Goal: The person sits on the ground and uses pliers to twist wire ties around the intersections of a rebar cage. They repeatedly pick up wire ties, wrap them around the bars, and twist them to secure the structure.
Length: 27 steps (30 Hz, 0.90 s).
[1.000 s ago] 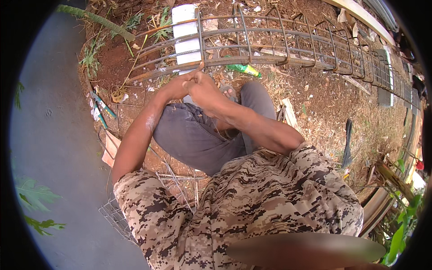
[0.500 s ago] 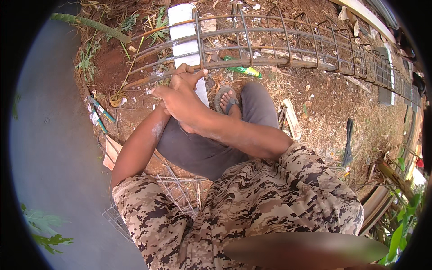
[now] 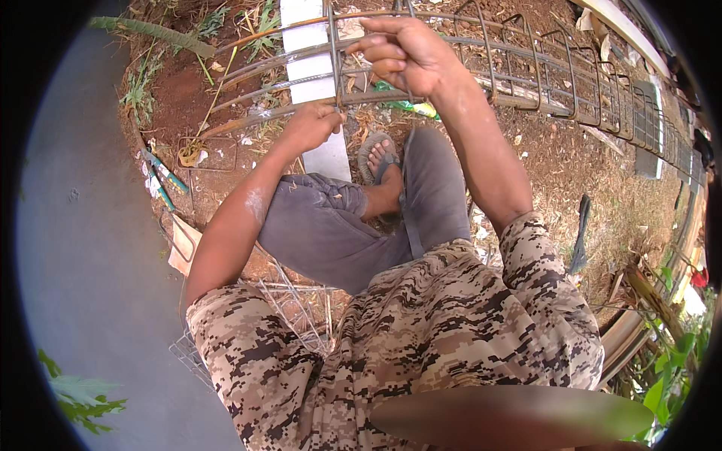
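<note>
A long rebar cage (image 3: 526,68) of rusty bars and square stirrups lies on the red soil in front of me. My left hand (image 3: 312,124) is closed around one of its lower long bars, right beside an upright stirrup (image 3: 333,56). My right hand (image 3: 406,54) is higher, at the upper bars just right of that stirrup. Its fingers are curled in a pinch on the steel there, and I cannot make out whether they also hold thin wire. My crossed leg in grey trousers and a sandalled foot (image 3: 380,161) lie just below the cage.
A white board (image 3: 329,158) lies under the cage. Green-handled cutters (image 3: 162,177) and a loose square stirrup (image 3: 207,154) lie on the soil at left, beside a grey concrete slab (image 3: 75,225). A bundle of thin wire frames (image 3: 301,308) rests by my left thigh. A dark tool (image 3: 580,233) lies at right.
My hands were together low in front of my knee. They have separated and risen to the cage, the right to the upper bars and the left to a lower bar.
</note>
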Each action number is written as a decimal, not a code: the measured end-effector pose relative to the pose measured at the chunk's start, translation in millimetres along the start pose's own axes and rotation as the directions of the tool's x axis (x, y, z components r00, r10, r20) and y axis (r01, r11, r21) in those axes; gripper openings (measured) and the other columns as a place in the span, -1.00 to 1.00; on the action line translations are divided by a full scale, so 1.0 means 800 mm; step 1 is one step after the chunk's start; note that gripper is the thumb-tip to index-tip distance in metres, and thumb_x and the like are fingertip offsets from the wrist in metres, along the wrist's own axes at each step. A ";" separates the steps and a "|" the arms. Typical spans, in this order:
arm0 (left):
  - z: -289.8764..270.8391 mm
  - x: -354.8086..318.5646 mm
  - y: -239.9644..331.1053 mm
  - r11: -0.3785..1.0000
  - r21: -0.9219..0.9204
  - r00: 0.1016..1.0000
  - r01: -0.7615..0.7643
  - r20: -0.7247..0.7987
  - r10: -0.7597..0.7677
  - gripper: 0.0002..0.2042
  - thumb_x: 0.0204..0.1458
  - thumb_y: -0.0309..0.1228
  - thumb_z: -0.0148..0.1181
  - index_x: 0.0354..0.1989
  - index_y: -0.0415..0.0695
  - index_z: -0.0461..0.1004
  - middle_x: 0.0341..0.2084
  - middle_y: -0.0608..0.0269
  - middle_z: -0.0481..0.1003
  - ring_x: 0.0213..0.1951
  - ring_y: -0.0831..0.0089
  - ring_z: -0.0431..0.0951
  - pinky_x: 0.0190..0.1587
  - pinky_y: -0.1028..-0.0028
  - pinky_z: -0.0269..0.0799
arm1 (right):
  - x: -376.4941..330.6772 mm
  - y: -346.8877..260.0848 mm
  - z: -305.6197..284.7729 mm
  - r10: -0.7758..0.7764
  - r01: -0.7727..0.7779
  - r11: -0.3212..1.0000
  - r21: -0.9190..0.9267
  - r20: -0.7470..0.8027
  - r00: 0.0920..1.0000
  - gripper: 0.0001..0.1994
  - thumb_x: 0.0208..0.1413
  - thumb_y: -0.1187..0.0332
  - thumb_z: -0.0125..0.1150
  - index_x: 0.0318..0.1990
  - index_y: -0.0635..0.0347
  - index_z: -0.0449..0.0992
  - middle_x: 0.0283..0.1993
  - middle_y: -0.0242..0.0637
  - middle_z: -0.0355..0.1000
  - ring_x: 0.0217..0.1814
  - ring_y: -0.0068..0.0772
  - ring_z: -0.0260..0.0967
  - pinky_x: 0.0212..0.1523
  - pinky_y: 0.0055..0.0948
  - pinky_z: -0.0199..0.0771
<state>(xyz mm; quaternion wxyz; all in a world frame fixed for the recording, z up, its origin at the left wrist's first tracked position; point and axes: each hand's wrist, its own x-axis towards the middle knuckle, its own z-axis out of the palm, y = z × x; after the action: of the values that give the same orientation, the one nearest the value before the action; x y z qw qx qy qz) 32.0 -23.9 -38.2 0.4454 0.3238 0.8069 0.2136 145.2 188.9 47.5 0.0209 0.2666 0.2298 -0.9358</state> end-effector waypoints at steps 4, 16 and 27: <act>-0.026 0.006 0.005 0.984 -0.169 0.990 0.052 0.135 -0.029 -0.69 0.08 -0.22 0.19 -0.59 -0.19 0.50 -0.81 0.35 0.33 -0.76 0.58 0.21 -0.66 0.49 0.08 | -0.082 0.053 -0.091 -0.083 0.051 0.954 -0.295 -0.095 0.992 -0.67 0.34 0.35 -0.04 0.08 0.46 0.44 -0.61 -0.61 0.13 -0.71 -0.74 -0.04 -0.74 -0.65 -0.02; -0.039 0.005 0.053 0.906 -0.241 0.933 0.347 0.182 -0.309 -0.51 0.27 0.00 -0.05 -0.55 -0.15 0.47 -0.82 0.39 0.33 -0.84 0.60 0.20 -0.77 0.57 0.00 | -0.112 0.218 -0.170 -0.079 0.274 0.511 -0.815 0.273 0.959 -0.51 0.39 0.04 -0.13 0.23 0.20 0.43 0.13 -0.07 0.49 0.17 -0.07 0.43 0.24 -0.18 0.33; -0.030 -0.041 0.007 0.532 -0.756 0.908 0.381 0.415 -0.060 -0.48 0.27 0.00 0.03 0.09 -0.26 0.39 -0.01 0.06 0.50 0.02 0.31 0.54 0.13 0.32 0.48 | -0.159 0.382 -0.485 -0.498 -0.897 0.247 -0.366 -0.842 0.207 -0.11 -0.10 -0.11 0.43 0.18 0.39 0.14 0.12 0.04 0.18 0.22 0.21 0.24 0.08 0.05 0.49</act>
<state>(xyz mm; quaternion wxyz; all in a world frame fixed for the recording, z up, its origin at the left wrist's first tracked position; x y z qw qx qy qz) 26.1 -45.0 -3.0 0.6994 0.0033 0.5581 0.4465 493.6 76.7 -307.5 0.2099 0.7302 0.6238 -0.1836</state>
